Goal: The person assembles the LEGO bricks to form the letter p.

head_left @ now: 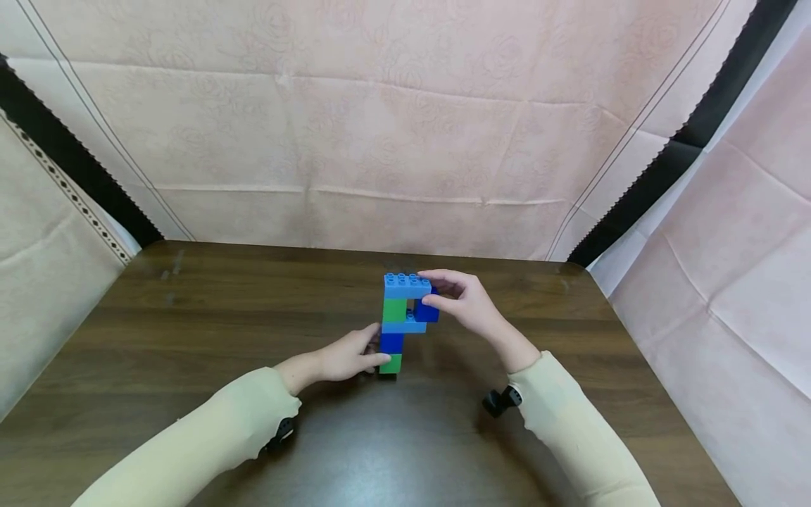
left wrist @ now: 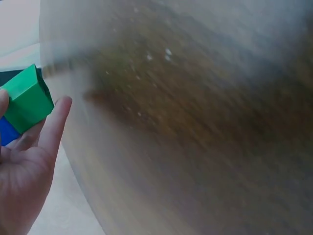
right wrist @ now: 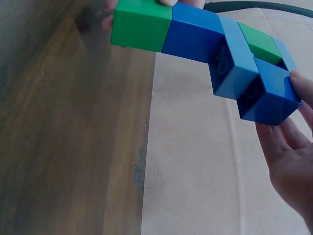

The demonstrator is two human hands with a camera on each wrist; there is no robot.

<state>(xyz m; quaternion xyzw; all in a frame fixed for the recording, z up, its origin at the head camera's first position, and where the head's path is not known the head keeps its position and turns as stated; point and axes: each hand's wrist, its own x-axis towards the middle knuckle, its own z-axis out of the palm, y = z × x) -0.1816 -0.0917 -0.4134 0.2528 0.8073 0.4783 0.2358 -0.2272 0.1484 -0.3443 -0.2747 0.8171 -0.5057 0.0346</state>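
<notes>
A P-shaped stack of toy building bricks stands upright between the two hands. A light blue studded brick forms its top, over a green brick and a dark blue brick. Under those lies another light blue brick, then a dark blue one and a green bottom brick. My left hand grips the lower end from the left, thumb on the near side. My right hand pinches the upper right corner, its thumb by the dark blue brick and fingers at the top brick.
The brown wooden table extends around the stack on all sides. Pale patterned cloth hangs behind its far edge and along both sides. Black wrist devices sit below the sleeves.
</notes>
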